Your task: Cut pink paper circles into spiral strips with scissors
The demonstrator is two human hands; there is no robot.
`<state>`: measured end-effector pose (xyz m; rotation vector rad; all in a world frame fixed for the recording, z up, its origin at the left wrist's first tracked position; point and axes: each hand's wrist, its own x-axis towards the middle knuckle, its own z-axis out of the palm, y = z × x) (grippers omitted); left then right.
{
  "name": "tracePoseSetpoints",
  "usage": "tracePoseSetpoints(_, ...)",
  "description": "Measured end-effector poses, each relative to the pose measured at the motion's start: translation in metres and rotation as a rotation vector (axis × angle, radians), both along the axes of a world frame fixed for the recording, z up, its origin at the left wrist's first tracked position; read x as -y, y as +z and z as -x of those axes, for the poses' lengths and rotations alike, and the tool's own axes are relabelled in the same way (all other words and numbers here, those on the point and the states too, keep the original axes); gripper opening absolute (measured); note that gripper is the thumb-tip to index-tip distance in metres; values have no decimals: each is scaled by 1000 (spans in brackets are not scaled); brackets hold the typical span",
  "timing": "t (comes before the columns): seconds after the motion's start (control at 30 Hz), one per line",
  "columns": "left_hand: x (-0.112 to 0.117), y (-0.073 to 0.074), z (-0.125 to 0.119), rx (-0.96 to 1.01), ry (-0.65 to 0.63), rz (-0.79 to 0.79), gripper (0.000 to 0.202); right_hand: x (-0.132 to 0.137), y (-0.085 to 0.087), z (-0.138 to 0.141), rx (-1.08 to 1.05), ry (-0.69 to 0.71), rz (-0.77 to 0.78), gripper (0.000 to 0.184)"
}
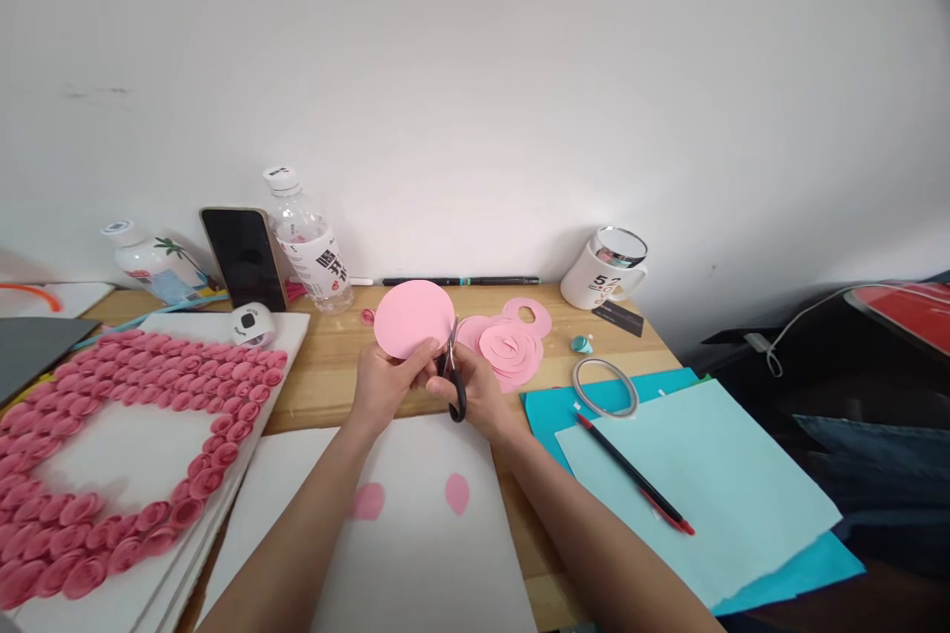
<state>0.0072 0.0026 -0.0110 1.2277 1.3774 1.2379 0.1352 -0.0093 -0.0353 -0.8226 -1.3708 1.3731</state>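
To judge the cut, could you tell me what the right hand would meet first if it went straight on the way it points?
Likely the pink paper disc, held by the left hand: the right hand points its scissors away toward the wall, blades at the disc's right edge. Depth is unclear.

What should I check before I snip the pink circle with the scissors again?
1. Left hand holds the pink circle by its lower edge: ok.
2. Right hand grips the scissors, blades at the circle's right edge: ok.
3. Left hand clear of the blades: cannot tell; its thumb lies close to them.
4. A drawn line to follow on the circle: cannot tell; none shows from here.
5. White sheet lies under the hands to catch bits: ok; two pink scraps already lie on it.
6. Cut spirals lie apart from the scissors: ok.
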Motion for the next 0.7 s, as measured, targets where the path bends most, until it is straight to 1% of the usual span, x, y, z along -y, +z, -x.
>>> tracePoseSetpoints(0.17,-1,0,0,19,26,18,28,-1,-3,-1,-6,7,24,40)
tracePoseSetpoints(0.27,-1,0,0,41,22,35,25,0,-4,-1,-1,-2,30,37)
tracePoseSetpoints(0.4,0,2,0,63,20,45,23,1,1,0,1,-17,30,31)
tracePoseSetpoints(0.53,0,3,0,69,21,42,26,2,5,1,9,-21,30,32)
tracePoseSetpoints(0.7,-1,1,0,77,9,48,29,2,0,4,-25,-46,28,31)
